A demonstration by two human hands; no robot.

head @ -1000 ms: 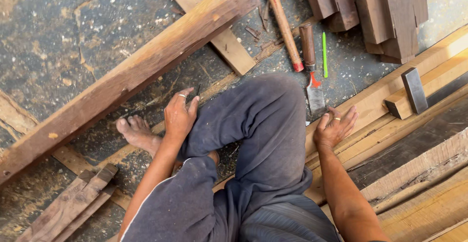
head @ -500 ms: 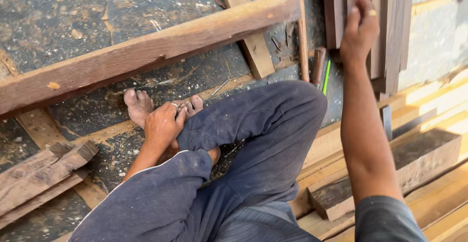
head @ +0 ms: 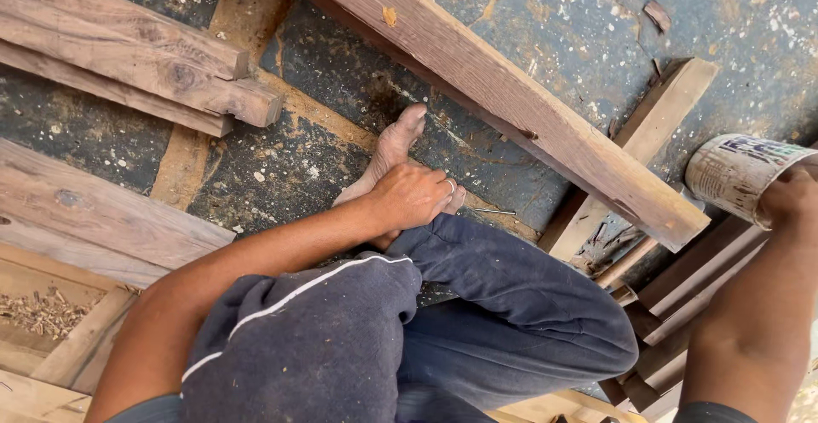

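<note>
While the left hand (head: 409,197) was kept resting, fingers curled loosely and gripping nothing, on the bare foot (head: 394,155) planted on the dark, dust-speckled floor (head: 111,138), the right hand (head: 788,197) had been raised from its flat rest on the pale boards of a second ago and was now closed around a rolled, printed sheet of whitish sandpaper (head: 733,176) at the right edge of the view. Half a second earlier that hand had been seen lifted high and empty near the stacked dark planks; the roll had therefore only just been picked up. The roll was held in the air, just beside the lower end of the long, reddish-brown timber beam (head: 503,99) that was laid diagonally across the floor, without touching it. A bent knee in dark blue trousers (head: 511,312) was seen between the two arms. Short weathered offcuts (head: 136,57) were lying at the upper left. The fresh grip suggested that rubbing down of wood was being prepared rather than begun.
</note>
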